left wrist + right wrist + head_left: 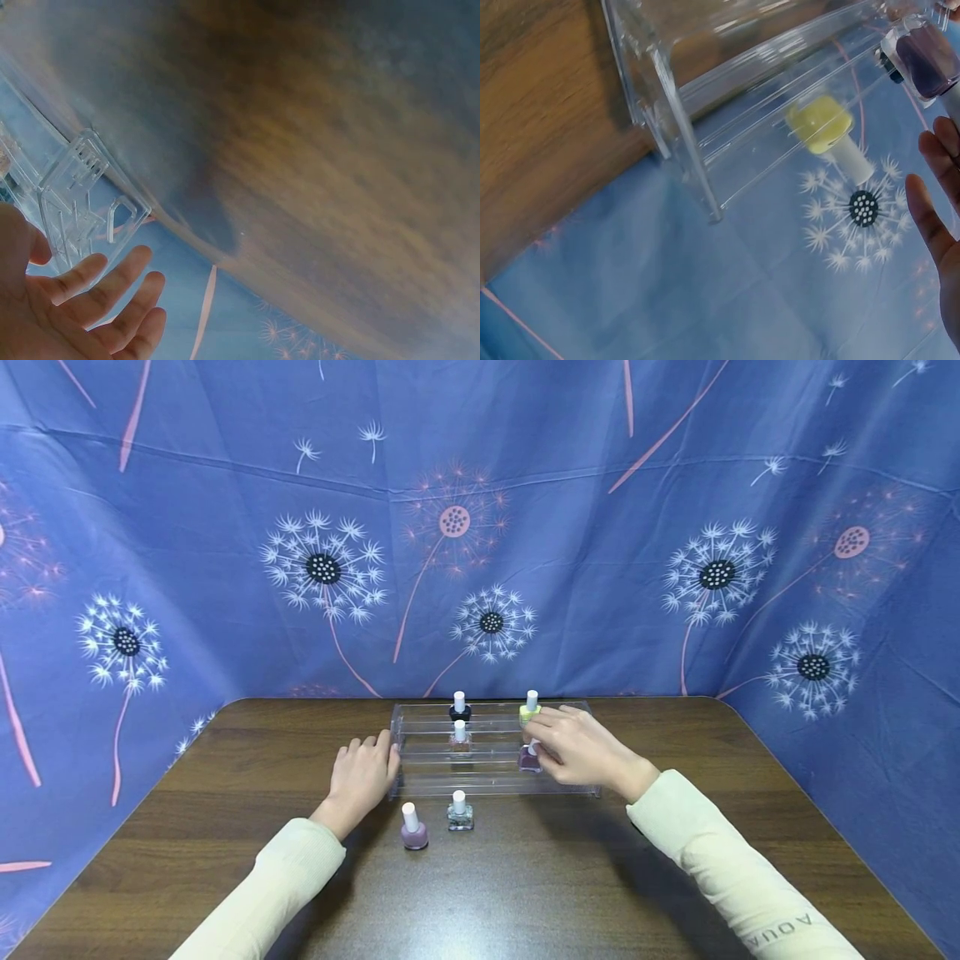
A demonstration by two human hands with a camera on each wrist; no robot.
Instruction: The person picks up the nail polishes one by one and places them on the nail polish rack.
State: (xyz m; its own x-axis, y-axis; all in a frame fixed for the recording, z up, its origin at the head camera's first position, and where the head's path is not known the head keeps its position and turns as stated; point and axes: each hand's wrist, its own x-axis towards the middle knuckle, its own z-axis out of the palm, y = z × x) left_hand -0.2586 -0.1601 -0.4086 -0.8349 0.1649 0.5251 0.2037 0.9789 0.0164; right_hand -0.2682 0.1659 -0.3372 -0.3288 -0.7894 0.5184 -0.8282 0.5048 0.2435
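Observation:
My right hand [573, 745] pinches the white cap of a dark purple nail polish bottle [529, 758] at the right part of a clear acrylic tiered rack [495, 783]. In the right wrist view that purple bottle [928, 60] shows beside the fingers, its cap partly hidden by them. Just behind it, a yellow nail polish bottle [529, 713] stands on a higher tier. At the rack's left end, my left hand [362, 772] lies with relaxed fingers, thumb side right at the clear end panel. The left wrist view shows those fingers [112, 292] loosely spread with nothing in them.
A black polish bottle [460, 712] and a clear pinkish one [460, 739] stand on the rack's tiers. In front, on the wooden table [360, 910], are a mauve bottle [414, 836] and a glittery one [460, 816]. A blue patterned cloth [570, 635] hangs behind.

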